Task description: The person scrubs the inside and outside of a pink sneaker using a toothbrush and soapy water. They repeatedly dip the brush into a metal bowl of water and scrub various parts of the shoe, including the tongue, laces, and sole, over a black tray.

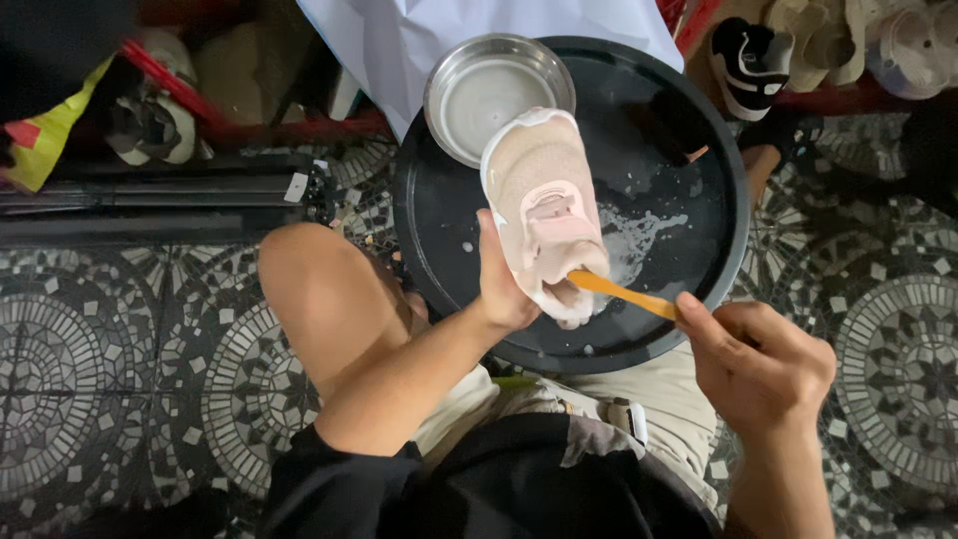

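A small pink and white shoe is held over a big round black basin, toe pointing away from me. My left hand grips it from the left side near the heel. My right hand holds an orange-handled brush; its head is inside the foamy heel opening of the shoe. Soap suds lie on the basin floor to the right of the shoe.
A steel bowl with cloudy water sits on the basin's far rim. Several other shoes lie at the top right and another at the top left. My bare knee is left of the basin, on a patterned mosaic floor.
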